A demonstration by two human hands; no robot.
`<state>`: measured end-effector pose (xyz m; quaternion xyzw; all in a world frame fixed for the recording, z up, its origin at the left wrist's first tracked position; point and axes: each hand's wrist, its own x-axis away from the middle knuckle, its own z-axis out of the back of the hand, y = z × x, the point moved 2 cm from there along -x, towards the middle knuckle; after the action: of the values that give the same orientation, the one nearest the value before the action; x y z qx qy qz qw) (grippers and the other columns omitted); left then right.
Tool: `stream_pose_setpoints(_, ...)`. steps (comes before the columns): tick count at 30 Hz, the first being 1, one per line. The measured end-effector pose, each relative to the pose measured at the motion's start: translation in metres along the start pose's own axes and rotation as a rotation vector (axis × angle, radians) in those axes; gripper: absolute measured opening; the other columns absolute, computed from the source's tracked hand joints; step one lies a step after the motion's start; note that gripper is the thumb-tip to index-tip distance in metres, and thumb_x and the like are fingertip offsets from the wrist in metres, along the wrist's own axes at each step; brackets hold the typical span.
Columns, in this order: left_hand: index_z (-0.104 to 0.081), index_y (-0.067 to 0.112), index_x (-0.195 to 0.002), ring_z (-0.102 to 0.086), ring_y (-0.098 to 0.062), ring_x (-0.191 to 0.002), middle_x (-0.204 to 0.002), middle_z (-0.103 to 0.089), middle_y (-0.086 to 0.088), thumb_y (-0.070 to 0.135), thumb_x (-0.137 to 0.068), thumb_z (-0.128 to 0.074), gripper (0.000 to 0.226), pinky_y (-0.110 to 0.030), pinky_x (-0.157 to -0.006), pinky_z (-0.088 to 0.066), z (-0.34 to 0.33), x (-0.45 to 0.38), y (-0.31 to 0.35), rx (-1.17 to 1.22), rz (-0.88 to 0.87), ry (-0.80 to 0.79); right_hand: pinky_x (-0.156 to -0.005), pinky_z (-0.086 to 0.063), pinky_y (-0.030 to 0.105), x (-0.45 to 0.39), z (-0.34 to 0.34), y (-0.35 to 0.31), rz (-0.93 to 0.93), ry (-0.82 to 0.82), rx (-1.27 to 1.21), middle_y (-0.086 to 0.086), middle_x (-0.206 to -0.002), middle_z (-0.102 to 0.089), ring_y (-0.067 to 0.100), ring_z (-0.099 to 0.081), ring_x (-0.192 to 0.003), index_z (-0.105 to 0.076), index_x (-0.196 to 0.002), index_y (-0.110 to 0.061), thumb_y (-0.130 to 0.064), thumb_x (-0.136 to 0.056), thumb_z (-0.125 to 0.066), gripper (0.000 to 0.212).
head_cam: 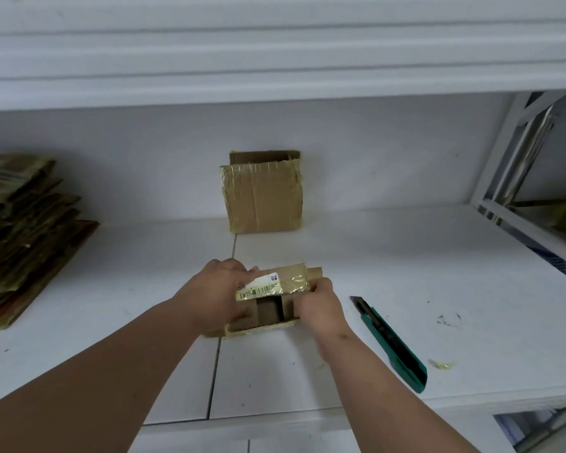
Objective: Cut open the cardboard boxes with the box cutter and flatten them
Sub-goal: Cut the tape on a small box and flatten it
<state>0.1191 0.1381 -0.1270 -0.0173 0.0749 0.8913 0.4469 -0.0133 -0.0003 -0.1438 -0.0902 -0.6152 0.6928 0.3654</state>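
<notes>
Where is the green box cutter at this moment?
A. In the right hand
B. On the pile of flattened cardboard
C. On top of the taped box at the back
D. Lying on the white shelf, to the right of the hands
D: the green box cutter lies on the white shelf, while the left hand and the right hand both hold the small box.

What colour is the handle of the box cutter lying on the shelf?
Green, with a black slider strip; the box cutter shows clearly in the head view.

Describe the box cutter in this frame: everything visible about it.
The box cutter lies flat on the white shelf, right of the right hand and untouched. Its body is green with a dark slider strip, seemingly plastic. The grey blade end points away from the person, toward the back wall; the butt sits near the shelf's front edge.
</notes>
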Motion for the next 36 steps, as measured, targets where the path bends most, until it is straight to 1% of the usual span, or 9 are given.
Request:
stream_pose_setpoints(6,-0.052,0.030,-0.139,-0.052,-0.012,-0.108,-0.127,-0.055,0.007,0.037,-0.098,-0.054,0.042,-0.023,-0.085,-0.042,0.012,0.000,0.000,0.015,-0.022,-0.012,-0.069,-0.041,0.022,0.006,0.011,0.012,0.045,-0.087,0.043,-0.007,-0.102,-0.058,0.005,-0.053,-0.086,-0.044,-0.136,-0.023,0.000,-0.082,-0.053,0.059)
stream_pose_setpoints(9,-0.066,0.022,-0.109,-0.057,-0.014,-0.091,-0.098,-0.064,0.006,0.037,-0.102,-0.043,0.028,-0.024,-0.069,-0.041,0.025,-0.001,0.000,0.299,0.118,0.051,-0.077,-0.048,0.025,0.006,0.013,0.016,0.116,-0.072,0.121,-0.008,-0.099,-0.060,0.006,-0.057,-0.088,-0.045,-0.130,-0.022,-0.007,-0.084,-0.061,0.051)
stream_pose_setpoints(15,-0.039,0.021,-0.109,-0.053,-0.013,-0.072,-0.083,-0.053,0.002,0.037,-0.100,-0.048,0.020,-0.027,-0.056,-0.036,0.028,-0.002,0.008,0.382,0.289,0.199,-0.079,-0.052,0.033,0.005,0.008,0.013,0.199,0.016,0.384,-0.006,-0.099,-0.060,0.015,-0.061,-0.091,-0.042,-0.111,-0.023,-0.038,-0.075,-0.079,0.054)
stream_pose_setpoints(18,-0.035,0.023,-0.103,-0.053,-0.021,-0.074,-0.085,-0.048,0.000,0.028,-0.102,-0.044,0.011,-0.031,-0.059,-0.036,0.024,-0.002,0.012,0.337,0.247,0.255,-0.077,-0.053,0.035,0.005,0.005,0.002,0.205,0.079,0.509,-0.005,-0.100,-0.060,0.018,-0.062,-0.092,-0.040,-0.111,-0.021,-0.059,-0.070,-0.075,0.066)
stream_pose_setpoints(20,-0.036,0.028,-0.100,-0.054,-0.026,-0.079,-0.093,-0.049,-0.003,0.026,-0.101,-0.043,0.007,-0.031,-0.065,-0.040,0.022,-0.003,0.013,0.316,0.194,0.271,-0.076,-0.053,0.034,0.005,0.004,-0.002,0.213,0.108,0.567,-0.006,-0.095,-0.061,0.019,-0.062,-0.089,-0.041,-0.109,-0.020,-0.057,-0.075,-0.070,0.058)
stream_pose_setpoints(22,-0.037,0.030,-0.104,-0.054,-0.023,-0.082,-0.102,-0.047,-0.001,0.033,-0.098,-0.049,0.014,-0.032,-0.069,-0.044,0.020,-0.001,0.016,0.303,0.191,0.233,-0.075,-0.054,0.035,0.004,0.004,-0.001,0.224,0.108,0.564,-0.006,-0.090,-0.061,0.018,-0.062,-0.085,-0.044,-0.110,-0.018,-0.048,-0.081,-0.065,0.047)
stream_pose_setpoints(27,-0.031,0.027,-0.116,-0.042,-0.016,-0.101,-0.112,-0.031,0.003,0.058,-0.070,-0.078,0.073,-0.032,-0.085,-0.047,0.012,0.007,0.028,0.092,0.320,0.134,-0.081,-0.047,0.035,0.005,0.015,0.004,0.245,0.100,0.351,-0.002,-0.095,-0.058,0.023,-0.058,-0.092,-0.049,-0.126,-0.019,-0.028,-0.096,-0.045,0.032)
stream_pose_setpoints(31,-0.030,0.021,-0.120,-0.040,-0.019,-0.100,-0.116,-0.036,-0.001,0.034,-0.071,-0.078,0.070,-0.031,-0.080,-0.044,0.012,0.005,0.032,0.124,0.355,0.163,-0.081,-0.048,0.037,0.004,0.018,0.008,0.266,0.035,0.338,0.000,-0.097,-0.064,0.023,-0.059,-0.092,-0.053,-0.121,-0.027,-0.026,-0.100,-0.037,0.026)
stream_pose_setpoints(36,-0.030,0.033,-0.139,-0.058,-0.022,-0.085,-0.110,-0.050,-0.003,0.001,-0.086,-0.055,0.067,-0.033,-0.069,-0.054,0.036,0.003,0.021,0.551,0.390,0.262,-0.078,-0.044,0.034,-0.002,0.024,0.010,0.184,0.033,0.103,0.004,-0.095,-0.065,0.023,-0.059,-0.090,-0.062,-0.107,-0.016,-0.022,-0.098,-0.039,0.025)
